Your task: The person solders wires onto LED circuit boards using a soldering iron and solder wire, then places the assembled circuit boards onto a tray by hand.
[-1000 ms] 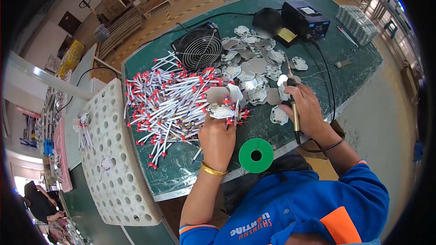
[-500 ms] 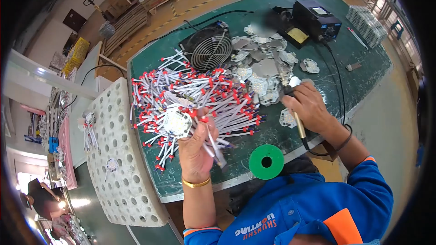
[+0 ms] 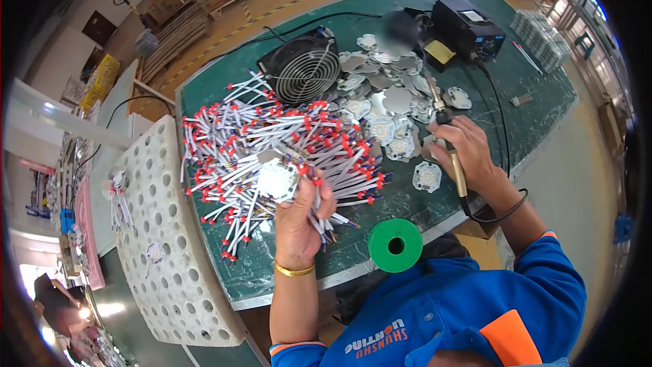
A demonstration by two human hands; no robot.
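Note:
My left hand is closed around white wires with red connectors, with a bright white round circuit board at its fingertips, above the pile of wires. My right hand grips a soldering iron with a brass-coloured handle, its tip pointing up and away over the edge of a heap of circuit boards. A single board lies just left of my right hand. Near the table's front edge is a green spool.
A black fan stands behind the wires. The soldering station, its cable and a yellow sponge are at the back right. Left is a white foam block with holes. A person is at the far lower left.
My left hand has moved left and turned, and the board in it now faces up. My right hand still holds the iron, nearly in the same place. The view has shifted slightly.

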